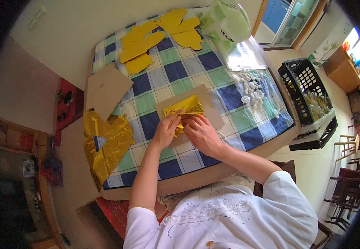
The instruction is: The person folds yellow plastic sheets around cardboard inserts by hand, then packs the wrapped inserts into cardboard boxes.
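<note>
A crumpled piece of shiny gold foil (190,105) lies on a grey-brown board (212,108) on the checked cloth. My left hand (166,129) has its fingers closed on the foil's left edge. Close beside it, my right hand (202,133) pinches the foil at its lower right side. The fingertips of both hands nearly meet, and folded foil shows between and below them.
Flat yellow shapes (146,41) lie at the far side of the checked cloth (175,68). Gold foil sheeting (115,145) and cardboard (108,88) are at left. White coiled strings (252,89), clear plastic (246,56) and a black crate (306,76) are at right.
</note>
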### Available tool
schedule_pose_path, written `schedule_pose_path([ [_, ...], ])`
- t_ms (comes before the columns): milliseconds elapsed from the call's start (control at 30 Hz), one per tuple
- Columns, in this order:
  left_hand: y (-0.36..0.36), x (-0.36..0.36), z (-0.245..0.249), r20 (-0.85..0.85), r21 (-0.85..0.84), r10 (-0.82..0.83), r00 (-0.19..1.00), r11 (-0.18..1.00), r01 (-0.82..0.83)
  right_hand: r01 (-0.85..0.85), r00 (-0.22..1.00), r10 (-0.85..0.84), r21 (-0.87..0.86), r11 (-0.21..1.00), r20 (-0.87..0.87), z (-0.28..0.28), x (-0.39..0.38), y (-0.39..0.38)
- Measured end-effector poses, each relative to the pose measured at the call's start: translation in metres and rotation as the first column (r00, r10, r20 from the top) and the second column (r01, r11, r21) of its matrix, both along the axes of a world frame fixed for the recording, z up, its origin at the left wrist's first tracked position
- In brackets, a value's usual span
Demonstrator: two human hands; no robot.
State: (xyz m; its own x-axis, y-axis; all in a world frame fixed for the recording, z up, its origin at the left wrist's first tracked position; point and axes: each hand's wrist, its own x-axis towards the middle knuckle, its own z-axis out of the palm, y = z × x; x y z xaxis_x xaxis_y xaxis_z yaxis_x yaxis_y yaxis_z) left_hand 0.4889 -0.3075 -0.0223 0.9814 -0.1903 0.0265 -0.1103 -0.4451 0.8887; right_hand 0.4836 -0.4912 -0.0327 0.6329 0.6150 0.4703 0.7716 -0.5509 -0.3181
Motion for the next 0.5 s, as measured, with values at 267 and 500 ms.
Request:
schedule_pose_path([
  [267, 0.004, 0.005, -0.018, 0.049, 0.008, -0.01, 0.999, 1.0, 0.01, 0.066, 0.988, -0.048, 0.116, 0.991, -0.147, -0.008, 0.0, -0.003],
  [500, 0.003, 0.003, -0.014, 0.039, 0.012, -0.006, 0.999, 1.0, 0.006, 0.164, 0.986, -0.164, -0.031, 0.986, -0.011, -0.003, -0.009, -0.011],
])
